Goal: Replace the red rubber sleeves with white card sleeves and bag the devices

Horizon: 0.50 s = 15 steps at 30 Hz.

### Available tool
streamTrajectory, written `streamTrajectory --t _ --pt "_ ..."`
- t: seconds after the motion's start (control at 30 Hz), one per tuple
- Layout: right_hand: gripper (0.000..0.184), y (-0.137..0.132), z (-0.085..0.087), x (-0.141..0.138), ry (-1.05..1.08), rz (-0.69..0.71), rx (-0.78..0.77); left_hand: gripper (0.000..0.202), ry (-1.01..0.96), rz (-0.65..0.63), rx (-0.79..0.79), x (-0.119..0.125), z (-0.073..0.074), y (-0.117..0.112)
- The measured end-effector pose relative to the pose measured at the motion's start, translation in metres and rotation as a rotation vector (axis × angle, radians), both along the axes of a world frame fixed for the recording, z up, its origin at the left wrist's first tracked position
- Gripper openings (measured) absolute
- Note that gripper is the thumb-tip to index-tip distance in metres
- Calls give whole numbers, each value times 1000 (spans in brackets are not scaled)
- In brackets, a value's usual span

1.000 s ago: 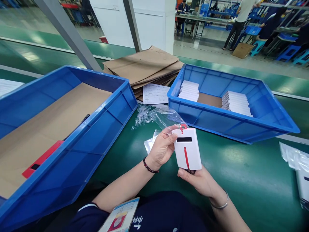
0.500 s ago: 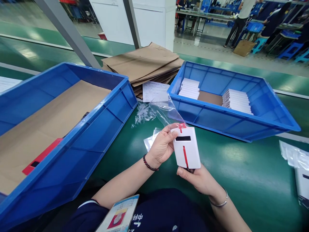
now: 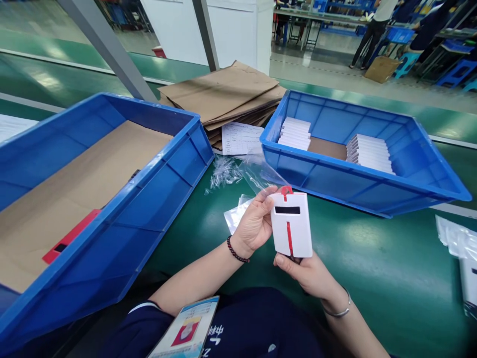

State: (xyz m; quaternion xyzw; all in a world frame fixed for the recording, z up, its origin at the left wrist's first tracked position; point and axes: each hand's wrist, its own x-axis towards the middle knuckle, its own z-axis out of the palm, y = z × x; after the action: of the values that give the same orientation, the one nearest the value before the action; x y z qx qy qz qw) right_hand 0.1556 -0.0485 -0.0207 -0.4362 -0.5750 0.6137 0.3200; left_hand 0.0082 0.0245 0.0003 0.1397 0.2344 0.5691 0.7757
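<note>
I hold a white rectangular device [image 3: 291, 229] with a black window and a red strap upright over the green table. My left hand [image 3: 255, 223] grips its upper left edge, fingers closed, and pinches a clear plastic bag [image 3: 261, 174] that trails up behind the device. My right hand [image 3: 305, 273] supports the device from below, fingers curled round its bottom edge. A dark bead bracelet is on my left wrist, a silver bangle on my right.
A large blue bin [image 3: 156, 164] lined with cardboard, holding a red device [image 3: 69, 238], stands at left. Another blue bin [image 3: 357, 179] with rows of white devices [image 3: 368, 154] sits at right. Behind lie stacked cardboard sheets [image 3: 223, 97], a paper form [image 3: 240, 139] and loose clear bags [image 3: 454, 238].
The device and both hands have shifted slightly right. The clear bag has dropped lower behind the device's top. The grip is the same.
</note>
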Motion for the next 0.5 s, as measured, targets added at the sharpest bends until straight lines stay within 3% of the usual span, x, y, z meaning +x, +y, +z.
streamTrajectory --t 0.23,0.5 --pt "34 1 -5 -2 -24 26 12 41 32 -8 -1 -1 1 1" --pt "33 1 -3 -3 5 -12 27 37 -72 2 -18 -5 1 0"
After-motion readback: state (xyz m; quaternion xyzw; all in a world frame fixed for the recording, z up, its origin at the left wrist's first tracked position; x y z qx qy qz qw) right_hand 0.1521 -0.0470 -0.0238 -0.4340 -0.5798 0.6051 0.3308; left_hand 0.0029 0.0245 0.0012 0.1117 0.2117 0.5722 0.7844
